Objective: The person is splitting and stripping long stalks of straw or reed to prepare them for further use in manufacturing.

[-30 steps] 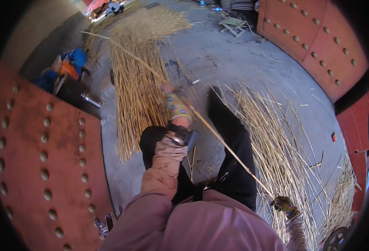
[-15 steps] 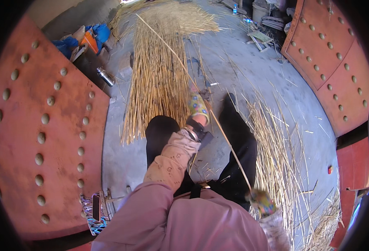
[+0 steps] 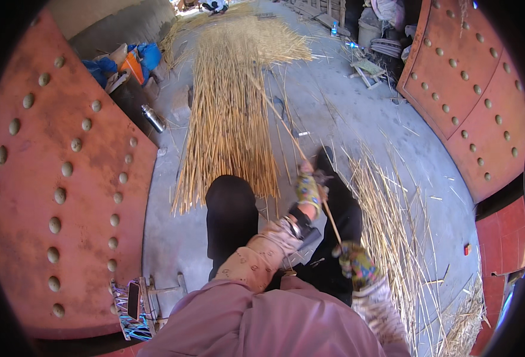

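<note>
With gloved fingers wrapped around one pale stalk [image 3: 332, 222], gripping its nearer part in the right hand [image 3: 358, 266] and seemingly pinching farther out in the blurred left hand [image 3: 308, 187], slantwise over the right leg [image 3: 350, 208]. Apparently working along this single stalk, so calling next for steady tension and clearance from the loose stalks [image 3: 387, 208] alongside.

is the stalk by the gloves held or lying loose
Held: the stalk runs from the right hand through the left hand; whether its far tip touches down is unclear.
</note>
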The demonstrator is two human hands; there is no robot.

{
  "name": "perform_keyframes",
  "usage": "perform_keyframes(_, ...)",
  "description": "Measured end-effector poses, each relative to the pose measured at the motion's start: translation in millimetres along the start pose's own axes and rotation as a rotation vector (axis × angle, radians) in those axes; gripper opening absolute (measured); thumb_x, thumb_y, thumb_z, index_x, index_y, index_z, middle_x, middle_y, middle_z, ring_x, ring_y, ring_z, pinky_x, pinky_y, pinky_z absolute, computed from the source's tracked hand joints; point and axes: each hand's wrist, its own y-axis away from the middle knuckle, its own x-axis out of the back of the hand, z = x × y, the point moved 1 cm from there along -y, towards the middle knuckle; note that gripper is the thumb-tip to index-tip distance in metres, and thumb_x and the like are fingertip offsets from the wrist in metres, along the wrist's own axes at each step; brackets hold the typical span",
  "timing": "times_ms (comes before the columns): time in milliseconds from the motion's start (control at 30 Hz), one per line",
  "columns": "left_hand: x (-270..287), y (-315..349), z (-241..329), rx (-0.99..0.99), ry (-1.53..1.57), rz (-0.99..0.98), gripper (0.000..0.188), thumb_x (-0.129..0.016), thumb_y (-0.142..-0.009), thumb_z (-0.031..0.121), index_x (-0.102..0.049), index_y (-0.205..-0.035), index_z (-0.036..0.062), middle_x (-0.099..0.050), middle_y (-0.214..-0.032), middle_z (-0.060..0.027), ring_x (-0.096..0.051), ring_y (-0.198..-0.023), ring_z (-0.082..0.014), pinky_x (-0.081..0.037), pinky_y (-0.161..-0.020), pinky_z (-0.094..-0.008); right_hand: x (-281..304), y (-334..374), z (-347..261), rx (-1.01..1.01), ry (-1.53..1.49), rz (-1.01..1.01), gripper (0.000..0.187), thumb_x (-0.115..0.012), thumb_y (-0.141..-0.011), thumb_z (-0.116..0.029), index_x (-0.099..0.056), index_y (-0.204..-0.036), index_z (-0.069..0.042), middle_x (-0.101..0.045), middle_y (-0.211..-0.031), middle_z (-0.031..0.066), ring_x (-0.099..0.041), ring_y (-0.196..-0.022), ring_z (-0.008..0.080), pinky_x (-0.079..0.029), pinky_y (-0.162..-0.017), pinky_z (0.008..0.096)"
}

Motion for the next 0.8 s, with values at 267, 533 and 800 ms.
perform_keyframes(267,20.9,-49.4,23.2,-0.171,0.175,0.239,0.048,-0.044,-0.070,0.059,-0.047,-0.069,0.0118,-0.042,-0.050,-0.0023,-0.036,-0.032,-0.0152,-0.026,-0.029,-0.0289,23.1,95.2,66.6,-0.174,-0.024,0.094,0.020,-0.048,-0.079,-0.018,-0.053,-0.080,0.001,-0.041,-0.050,-0.0002,-0.033,-0.036,0.0055,-0.023,-0.032,0.0184)
perform_keyframes(533,-19.1,8.4,-30.0,-0.143,0.210,-0.031,0.032,-0.046,-0.078,0.043,-0.054,-0.089,0.0135,-0.051,-0.073,0.0036,-0.045,-0.049,-0.0093,-0.034,-0.038,-0.0232,18.2,-0.3,16.1,0.032,-0.044,0.103,0.019,-0.046,-0.080,-0.015,-0.049,-0.092,0.000,-0.049,-0.064,0.0043,-0.036,-0.037,0.0068,-0.030,-0.033,0.0194)
perform_keyframes(800,50.2,-31.9,140.0,-0.396,0.423,0.009,0.038,-0.049,-0.075,0.049,-0.049,-0.069,0.0113,-0.048,-0.061,0.0002,-0.043,-0.051,-0.0119,-0.034,-0.045,-0.0258,108.8,69.9,93.9,0.148,-0.113,-0.108,0.019,-0.048,-0.079,-0.011,-0.052,-0.082,0.007,-0.056,-0.070,0.0101,-0.046,-0.042,0.0071,-0.035,-0.035,0.0168)
